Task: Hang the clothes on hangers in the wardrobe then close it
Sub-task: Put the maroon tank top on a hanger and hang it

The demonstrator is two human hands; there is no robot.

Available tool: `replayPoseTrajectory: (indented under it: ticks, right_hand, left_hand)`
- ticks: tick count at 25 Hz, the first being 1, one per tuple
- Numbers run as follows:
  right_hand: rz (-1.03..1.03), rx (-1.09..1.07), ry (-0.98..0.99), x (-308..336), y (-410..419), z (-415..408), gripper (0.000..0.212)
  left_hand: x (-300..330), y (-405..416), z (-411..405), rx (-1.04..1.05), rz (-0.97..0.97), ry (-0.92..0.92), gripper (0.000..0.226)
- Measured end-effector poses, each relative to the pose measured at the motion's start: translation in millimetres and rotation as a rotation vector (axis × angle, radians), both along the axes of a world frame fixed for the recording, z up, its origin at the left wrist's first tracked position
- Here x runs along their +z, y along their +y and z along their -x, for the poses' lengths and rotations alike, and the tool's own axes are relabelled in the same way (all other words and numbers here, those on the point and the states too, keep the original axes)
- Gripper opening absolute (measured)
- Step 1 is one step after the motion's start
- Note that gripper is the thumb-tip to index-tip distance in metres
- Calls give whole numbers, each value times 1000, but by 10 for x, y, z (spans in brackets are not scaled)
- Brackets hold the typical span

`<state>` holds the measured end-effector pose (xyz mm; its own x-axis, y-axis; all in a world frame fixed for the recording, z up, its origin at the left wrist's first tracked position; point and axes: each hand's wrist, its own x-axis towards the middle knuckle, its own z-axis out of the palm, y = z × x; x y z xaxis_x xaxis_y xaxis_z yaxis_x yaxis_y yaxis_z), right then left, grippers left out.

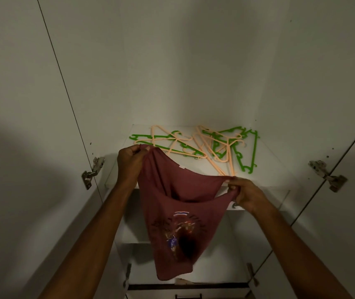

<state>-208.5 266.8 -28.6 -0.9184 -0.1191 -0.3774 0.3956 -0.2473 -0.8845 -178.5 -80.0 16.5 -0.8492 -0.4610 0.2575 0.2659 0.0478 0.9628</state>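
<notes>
- A maroon shirt [178, 214] is being held up in front of an open wardrobe [193, 61], stretched between both hands.
- The left hand [130, 161] is raised a bit higher; its fingers [136, 150] are curled tight around one edge of the shirt's opening, pinching the cloth.
- The right hand [247, 195] is lower and off to the right, fingers [231, 184] also closed on the cloth, so the opposite edge is gripped the same way.
- Between the two hands the opening is pulled wide, and the rest of the shirt is left hanging down with a printed graphic [178, 231] facing out. The print is too blurry to be read.
- A small white tag [181, 167] can be seen on the far edge of the opening.
- Behind the shirt, a white shelf [275, 169] is loaded with a messy pile of hangers, none in use: green hangers [248, 154] and peach hangers [213, 147] all tangled together, lying flat.
- The shirt is hung just in front of that shelf's front edge, with the left hand near the closest hangers but not touching them, as far as can be told.
- Both doors are swung open, with metal hinges [92, 171] visible on either side.
- Lower down, more shelves and a drawer [188, 295] are partly hidden by the shirt and pretty dark.
</notes>
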Motion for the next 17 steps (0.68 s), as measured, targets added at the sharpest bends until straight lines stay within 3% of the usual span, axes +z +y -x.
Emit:
replayPoseTrajectory:
  ticks: [4,10,17]
  right_hand:
    - [170,45,181,504,-70,112,5]
    - [-74,2,313,489,-365,269,9]
    - [-172,-176,270,171,-308,518,21]
  left_hand:
    - [-29,-86,27,20,7,-47,13]
    - [-236,-72,-43,-31,46,-218,40]
    - [-221,-49,240,-42,70,-186,32]
